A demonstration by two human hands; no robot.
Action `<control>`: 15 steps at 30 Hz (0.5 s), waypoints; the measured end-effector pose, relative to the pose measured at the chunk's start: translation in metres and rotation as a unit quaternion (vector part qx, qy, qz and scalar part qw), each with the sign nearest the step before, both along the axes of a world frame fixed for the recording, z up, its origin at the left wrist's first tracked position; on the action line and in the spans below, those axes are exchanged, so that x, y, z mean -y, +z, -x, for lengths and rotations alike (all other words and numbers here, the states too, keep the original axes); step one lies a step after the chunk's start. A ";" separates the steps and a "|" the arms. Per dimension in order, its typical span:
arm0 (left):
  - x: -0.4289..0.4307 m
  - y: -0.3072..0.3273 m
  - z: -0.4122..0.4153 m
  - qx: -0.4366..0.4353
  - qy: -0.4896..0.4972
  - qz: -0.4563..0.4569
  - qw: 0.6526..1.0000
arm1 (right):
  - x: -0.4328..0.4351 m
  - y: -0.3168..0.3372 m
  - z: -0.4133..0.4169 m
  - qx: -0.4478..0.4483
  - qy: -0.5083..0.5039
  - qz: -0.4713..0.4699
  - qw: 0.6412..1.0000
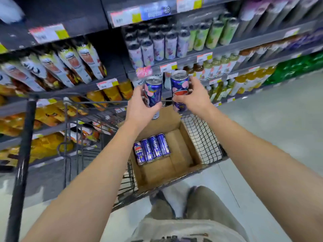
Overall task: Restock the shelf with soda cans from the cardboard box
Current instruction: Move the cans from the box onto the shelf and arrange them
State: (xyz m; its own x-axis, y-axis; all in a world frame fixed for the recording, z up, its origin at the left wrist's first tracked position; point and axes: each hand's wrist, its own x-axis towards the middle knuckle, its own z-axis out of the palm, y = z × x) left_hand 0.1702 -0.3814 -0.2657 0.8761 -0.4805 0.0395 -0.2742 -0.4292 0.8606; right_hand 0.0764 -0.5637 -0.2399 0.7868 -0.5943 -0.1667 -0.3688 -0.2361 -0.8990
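My left hand point(141, 109) grips a tall blue soda can point(154, 89), upright, lifted in front of the shelf. My right hand point(197, 95) grips a second blue soda can point(180, 86) beside it, a little higher. Both cans are held above the far end of an open cardboard box point(185, 147) that sits in a wire cart. Several blue cans point(152, 148) lie side by side on the box floor at its left. The shelf point(188, 60) behind the held cans carries rows of pale cans and bottles.
The black wire cart point(204, 142) holds the box, and its upright post point(22, 154) stands at the left. Shelves of orange drink bottles and snack bags fill the left side. Grey floor runs off to the right. My legs and a shoe show at the bottom.
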 end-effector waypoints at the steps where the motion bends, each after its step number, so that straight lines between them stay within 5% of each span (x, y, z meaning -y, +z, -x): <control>1: 0.010 0.015 0.003 0.009 -0.007 0.004 1.000 | 0.009 0.014 0.004 0.012 -0.005 -0.001 1.000; 15: 0.192 0.162 0.110 0.080 -0.033 0.100 0.991 | 0.189 0.163 0.130 0.131 0.000 0.078 0.988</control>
